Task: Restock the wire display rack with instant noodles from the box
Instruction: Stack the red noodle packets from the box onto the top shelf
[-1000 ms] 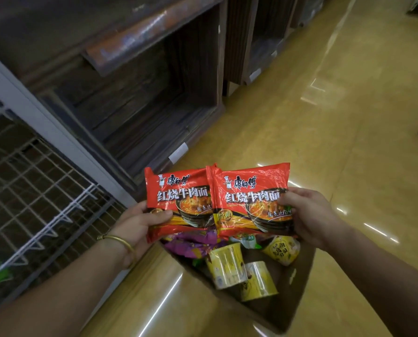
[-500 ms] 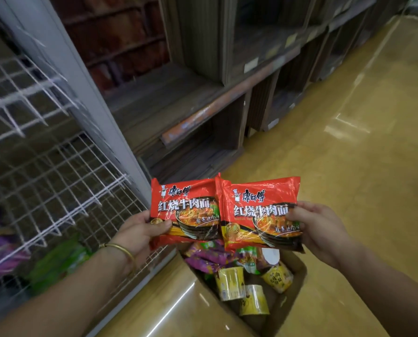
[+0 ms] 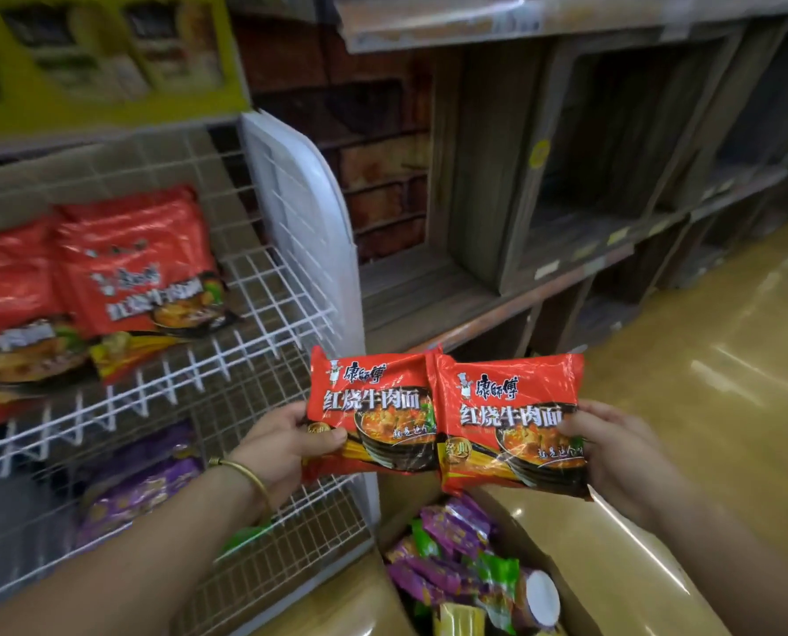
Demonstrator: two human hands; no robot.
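Shop: glossy tan floor [image 3: 704, 406] on my right, dark wooden shelves [image 3: 543, 250] along the wall ahead, and a yellow sign [image 3: 107, 52] up top left.
Rack: the white wire rack [image 3: 263, 314] is on my left with its shelves sloping toward me. Red packs [image 3: 139, 268] lie on the upper shelf and purple packs [image 3: 144, 488] on the one below, all kinda blurry.
Left hand: my left hand [image 3: 286, 445] pinches the bottom left corner of the left pack [image 3: 374, 406], thumb on the front and fingers curled behind. There's a bangle [image 3: 245, 472] on that wrist.
Right hand: my right hand [image 3: 621, 456] grips the right edge of the right pack [image 3: 507, 415], thumb on the front and the rest wrapped behind.
Packs: both are red and face me side by side. Their inner edges overlap a bit, with the right one in front. They're up in the air just right of the rack, above the box.
Box: the cardboard box [image 3: 603, 571] sits open on the floor under my hands. It holds a jumble of purple and green packets plus a cup [image 3: 541, 599] with a white lid.
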